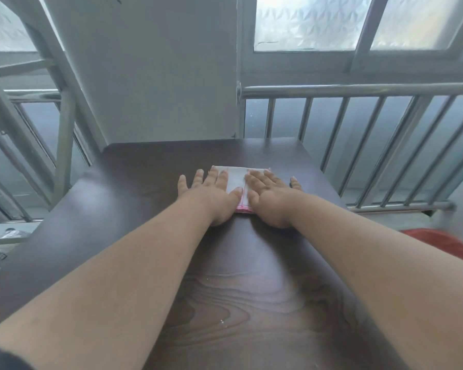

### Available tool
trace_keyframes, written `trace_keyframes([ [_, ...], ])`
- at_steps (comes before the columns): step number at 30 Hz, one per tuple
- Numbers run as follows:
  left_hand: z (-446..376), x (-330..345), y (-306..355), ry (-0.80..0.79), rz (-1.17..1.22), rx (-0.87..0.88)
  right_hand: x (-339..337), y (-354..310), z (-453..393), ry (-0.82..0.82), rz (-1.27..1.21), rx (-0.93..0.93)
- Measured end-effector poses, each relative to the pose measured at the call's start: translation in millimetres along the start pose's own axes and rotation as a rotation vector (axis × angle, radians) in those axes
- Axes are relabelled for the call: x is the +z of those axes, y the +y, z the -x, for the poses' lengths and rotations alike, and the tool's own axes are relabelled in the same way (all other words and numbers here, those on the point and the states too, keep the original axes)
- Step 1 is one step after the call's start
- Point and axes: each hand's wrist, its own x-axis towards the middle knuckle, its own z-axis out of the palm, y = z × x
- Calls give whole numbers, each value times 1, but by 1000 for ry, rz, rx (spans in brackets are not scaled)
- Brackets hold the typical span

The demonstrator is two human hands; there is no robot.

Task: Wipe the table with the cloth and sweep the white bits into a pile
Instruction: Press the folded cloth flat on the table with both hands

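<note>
Nearest the camera, two bare forearms reach forward over a dark wood-grain table (134, 166). A few tiny white bits (222, 321) lie on the wood between the forearms, well short of the fingers and apart from the cloth.

Farther on, both hands lie palm-down and flat, side by side. The left hand (211, 194) has its fingers straight and spread. Its two outer fingers rest on bare wood to the left of the cloth, while the others and the thumb lie on the cloth's left part. The right hand (267, 194) is likewise flat with straight fingers. Its inner fingers and thumb press on the cloth's right part, and its little finger is splayed out onto the table to the right. Neither hand curls round or pinches anything.

The folded white cloth (235, 180) lies under and between the two hands. A bare strip shows between the thumbs. Its pink-stitched near edge peeks out between the heels of the palms. Its far edge reaches just past the fingertips.

Beyond the fingertips the table runs on to its far edge. Behind it stand a white wall panel (155, 68), a metal railing (358, 89) and frosted windows (310, 20). Off to the right of the right forearm lies something red (444, 244), too blurred to identify.
</note>
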Motion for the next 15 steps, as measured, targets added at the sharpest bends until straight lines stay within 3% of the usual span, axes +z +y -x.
trace_keyframes([
  [15, 101, 24, -5, 13, 77, 86, 25, -21, 100, 12, -9, -10],
])
